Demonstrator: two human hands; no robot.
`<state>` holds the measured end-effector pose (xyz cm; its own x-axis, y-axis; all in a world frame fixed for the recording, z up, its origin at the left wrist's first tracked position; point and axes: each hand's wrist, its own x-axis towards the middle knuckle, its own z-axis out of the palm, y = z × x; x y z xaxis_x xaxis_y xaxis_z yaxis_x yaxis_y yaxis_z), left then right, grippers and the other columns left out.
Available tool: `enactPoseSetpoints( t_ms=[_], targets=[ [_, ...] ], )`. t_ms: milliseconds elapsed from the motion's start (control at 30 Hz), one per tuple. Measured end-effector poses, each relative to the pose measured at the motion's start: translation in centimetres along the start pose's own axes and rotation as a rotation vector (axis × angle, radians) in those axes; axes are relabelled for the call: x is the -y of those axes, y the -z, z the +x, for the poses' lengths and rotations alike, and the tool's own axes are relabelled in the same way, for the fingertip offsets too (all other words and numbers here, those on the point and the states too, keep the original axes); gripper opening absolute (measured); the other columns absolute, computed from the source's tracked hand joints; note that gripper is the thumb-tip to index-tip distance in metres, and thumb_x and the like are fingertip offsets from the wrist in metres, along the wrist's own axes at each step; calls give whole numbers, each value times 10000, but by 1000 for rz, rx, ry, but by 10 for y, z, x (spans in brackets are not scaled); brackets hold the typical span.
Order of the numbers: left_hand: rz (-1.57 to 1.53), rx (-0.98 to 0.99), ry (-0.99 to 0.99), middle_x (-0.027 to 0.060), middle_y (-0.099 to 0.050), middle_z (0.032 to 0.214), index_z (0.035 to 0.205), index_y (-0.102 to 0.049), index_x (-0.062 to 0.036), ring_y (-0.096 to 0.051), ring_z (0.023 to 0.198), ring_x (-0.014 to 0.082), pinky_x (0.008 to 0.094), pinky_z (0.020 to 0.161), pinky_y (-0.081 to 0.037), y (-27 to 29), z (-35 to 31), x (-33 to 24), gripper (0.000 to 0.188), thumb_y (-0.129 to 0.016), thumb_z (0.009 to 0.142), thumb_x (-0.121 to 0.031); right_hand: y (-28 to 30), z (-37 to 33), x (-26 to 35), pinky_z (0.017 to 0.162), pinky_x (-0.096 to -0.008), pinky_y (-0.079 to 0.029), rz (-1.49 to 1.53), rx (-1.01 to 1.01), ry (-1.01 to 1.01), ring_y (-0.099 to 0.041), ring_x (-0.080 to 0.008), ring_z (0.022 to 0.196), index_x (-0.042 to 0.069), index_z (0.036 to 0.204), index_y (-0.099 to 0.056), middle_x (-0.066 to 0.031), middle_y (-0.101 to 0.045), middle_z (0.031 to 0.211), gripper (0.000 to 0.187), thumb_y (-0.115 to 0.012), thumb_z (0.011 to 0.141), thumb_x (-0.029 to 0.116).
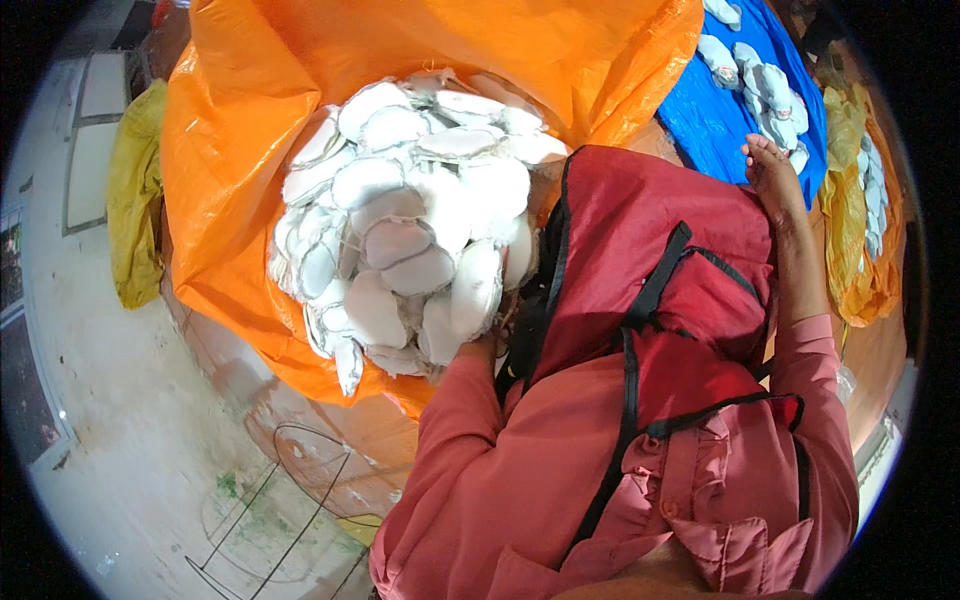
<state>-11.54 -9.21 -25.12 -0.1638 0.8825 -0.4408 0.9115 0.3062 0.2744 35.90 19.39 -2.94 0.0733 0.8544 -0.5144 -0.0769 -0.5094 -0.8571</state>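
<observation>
A large heap of white oval pads (400, 240) with ragged, fuzzy edges fills an orange plastic sheet (240, 200). My left forearm reaches to the near right side of this heap; of my left hand (482, 349) only the wrist end shows, and its fingers are hidden by the pads. At the right, beside the outer edge of a red bag with black trim (660, 220) against my front, is my right hand (772, 172). Its fingers are loosely bent and apart, with nothing visible in them. The blue sheet lies just beyond it.
Bundled whitish cloth items (775, 95) lie on the blue sheet (695, 105). Farther right, an orange-yellow plastic bag (850, 200) holds similar pieces. A yellow sack (140, 200) stands at the left. A thin wire frame (275, 520) is at the lower left, by the stained pale wall.
</observation>
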Motion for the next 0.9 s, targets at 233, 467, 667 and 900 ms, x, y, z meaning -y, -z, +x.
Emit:
enactPoseSetpoints(
  t_ms=[233, 467, 667, 900],
  targets=[
    [-11, 120, 43, 131, -566, 1285, 1369, -472, -119, -616, 1061, 320, 447, 892, -500, 35, 24, 42, 477, -543, 901, -179, 4, 5, 2, 686, -202, -443, 27, 30, -49, -558, -62, 770, 98, 1128, -582, 13, -637, 957, 186, -583, 952, 158],
    [-14, 317, 4, 147, -597, 1225, 1333, -501, -104, -629, 1028, 331, 449, 869, -507, 106, 58, 81, 451, -561, 897, -203, -6, 0, 2, 677, -207, -437, 38, 1, -75, -553, -64, 764, 94, 1118, -588, 16, -635, 952, 184, -588, 948, 164],
    [-41, 157, -113, 160, -624, 1174, 1303, -526, -91, -641, 1001, 339, 451, 849, -513, 80, 1, 57, 433, -576, 893, -225, -6, 5, 0, 690, -202, -433, 46, 38, -73, -546, -64, 760, 92, 1120, -588, 17, -633, 961, 184, -585, 951, 161],
    [-54, 225, 38, 170, -642, 1170, 1287, -544, -78, -647, 1004, 354, 450, 851, -517, 20, -32, -30, 429, -577, 898, -255, -7, 5, 0, 703, -197, -429, 36, 40, -51, -550, -65, 773, 96, 1124, -590, 15, -635, 973, 183, -576, 955, 166]
  ],
)
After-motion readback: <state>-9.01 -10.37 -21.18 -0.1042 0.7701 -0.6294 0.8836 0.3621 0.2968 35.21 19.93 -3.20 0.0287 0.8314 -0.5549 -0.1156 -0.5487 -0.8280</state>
